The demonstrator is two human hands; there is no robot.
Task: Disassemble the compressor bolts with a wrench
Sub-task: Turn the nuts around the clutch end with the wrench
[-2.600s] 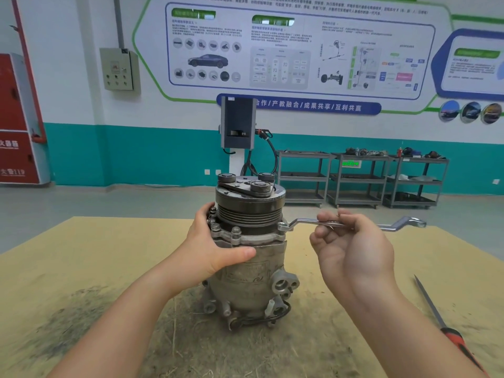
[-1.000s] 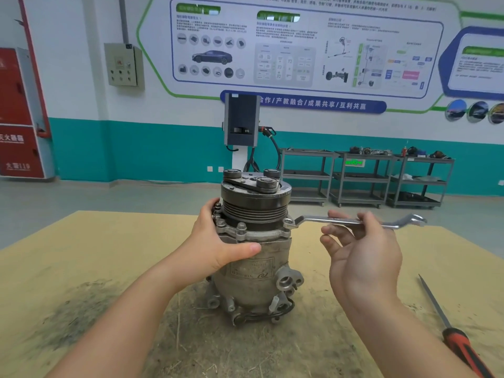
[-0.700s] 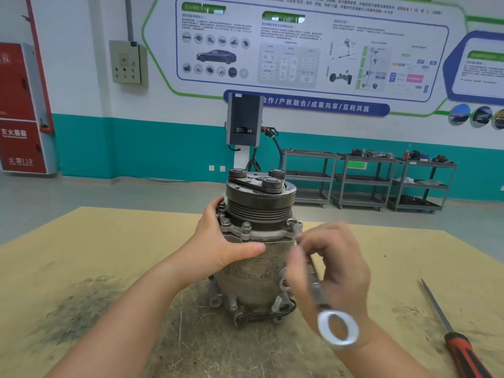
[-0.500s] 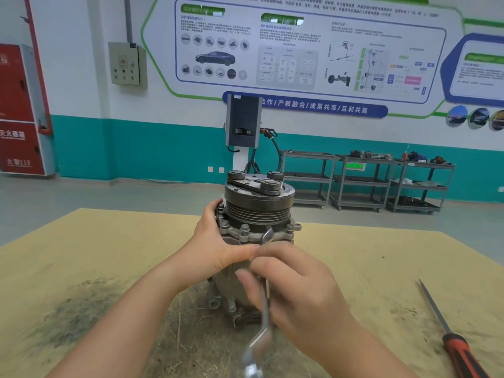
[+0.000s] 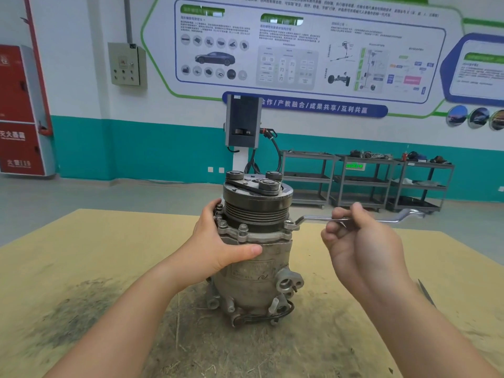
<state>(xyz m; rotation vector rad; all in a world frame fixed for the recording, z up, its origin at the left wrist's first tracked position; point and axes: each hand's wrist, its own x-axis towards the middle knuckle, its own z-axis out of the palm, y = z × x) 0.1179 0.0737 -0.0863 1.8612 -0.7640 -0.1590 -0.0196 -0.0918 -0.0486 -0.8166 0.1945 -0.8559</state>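
Note:
A grey metal compressor (image 5: 256, 257) stands upright on the wooden table (image 5: 81, 268), a grooved pulley on top. Several bolts (image 5: 242, 229) ring its flange. My left hand (image 5: 218, 246) grips the housing from the left, thumb across the front. A silver ring wrench (image 5: 313, 219) sits with one end on a bolt at the flange's right side and reaches out level to the right. My right hand (image 5: 360, 246) holds the wrench shaft at its middle, fingers curled over it.
A screwdriver tip (image 5: 426, 293) shows at the right, mostly hidden behind my right forearm. Dark stains and straw-like debris mark the table in front. Metal shelving carts (image 5: 365, 181) and a charging post (image 5: 242, 124) stand far behind.
The wrench swung round towards me across the compressor's front, then came back out to the right. It sits level on the right-side bolt again, with my right hand on its shaft. My left hand stayed put.

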